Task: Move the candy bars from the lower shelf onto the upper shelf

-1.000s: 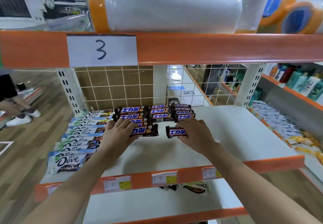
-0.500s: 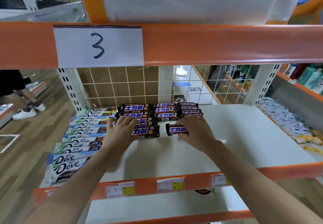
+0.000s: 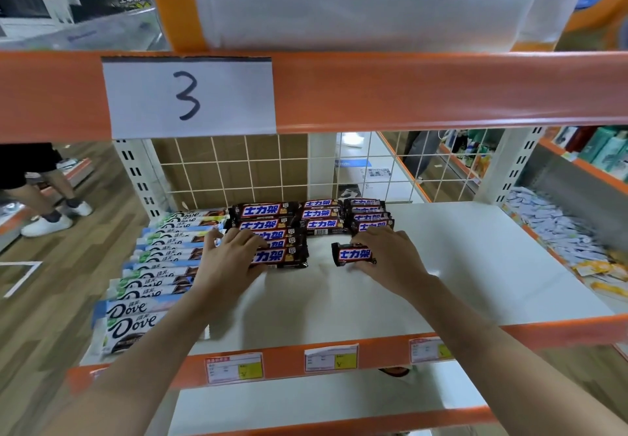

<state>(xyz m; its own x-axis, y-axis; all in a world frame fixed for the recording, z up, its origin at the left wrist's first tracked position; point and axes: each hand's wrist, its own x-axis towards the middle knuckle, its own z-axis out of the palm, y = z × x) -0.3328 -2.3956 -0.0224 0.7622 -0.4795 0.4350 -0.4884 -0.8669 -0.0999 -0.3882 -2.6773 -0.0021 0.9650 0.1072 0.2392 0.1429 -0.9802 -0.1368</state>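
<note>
I am watching the short dark-brown foil-wrapped candy bar (image 3: 353, 254) lying on the white upper shelf (image 3: 475, 265), long axis running 9 to 3 o'clock, with my right hand (image 3: 390, 258) pinching its 3 o'clock end, thumb near, fingers far. My left hand (image 3: 231, 258) is resting flat, fingers relaxed, on the longer brown wrapped bar (image 3: 282, 257) at its 9 o'clock.

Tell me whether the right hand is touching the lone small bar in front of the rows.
Touching. The head view shows the right hand with fingers behind and thumb under the small bar, pinching its right end on the shelf.
</note>
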